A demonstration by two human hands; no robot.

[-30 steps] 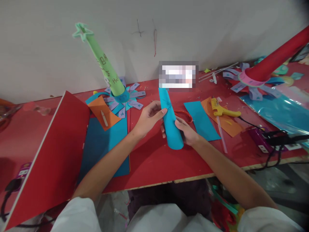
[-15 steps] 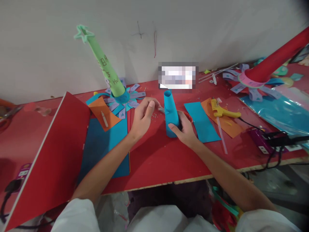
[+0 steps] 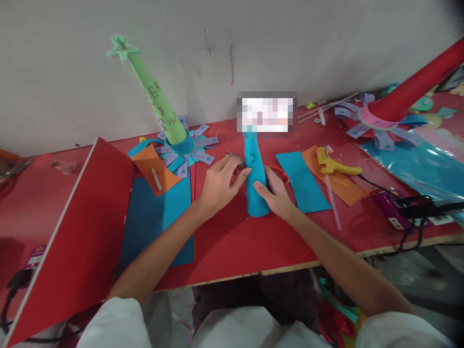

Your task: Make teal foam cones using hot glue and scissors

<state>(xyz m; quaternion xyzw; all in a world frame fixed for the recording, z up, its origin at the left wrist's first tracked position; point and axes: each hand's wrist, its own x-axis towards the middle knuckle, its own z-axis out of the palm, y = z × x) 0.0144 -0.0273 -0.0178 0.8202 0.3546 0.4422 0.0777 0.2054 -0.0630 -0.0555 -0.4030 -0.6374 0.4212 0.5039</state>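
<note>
A blue rolled-paper tube [image 3: 256,193], narrower at its top, stands nearly upright in front of me. My right hand [image 3: 277,193] is wrapped round its lower right side, with the thumb across the front. My left hand [image 3: 223,181] is at the tube's left side, fingers curled and thumb tip against the paper. Its other fingertips are partly hidden. Behind the tube, the red handle [image 3: 281,174] of what looks like scissors shows beside my right hand. A blue paper strip [image 3: 303,181] lies to the right.
A green paper tower [image 3: 159,101] stands on the left, a red paper cone [image 3: 416,92] on the right. A yellow glue gun [image 3: 337,168] lies on orange paper [image 3: 350,193]. A red board [image 3: 83,232] leans up at left beside blue sheets [image 3: 155,237]. A blurred screen [image 3: 267,113] is behind.
My left hand has moved right and its thumb now touches the tube. The tube's bottom has shifted slightly toward me, and its top leans a little farther away. My right hand keeps its hold.
</note>
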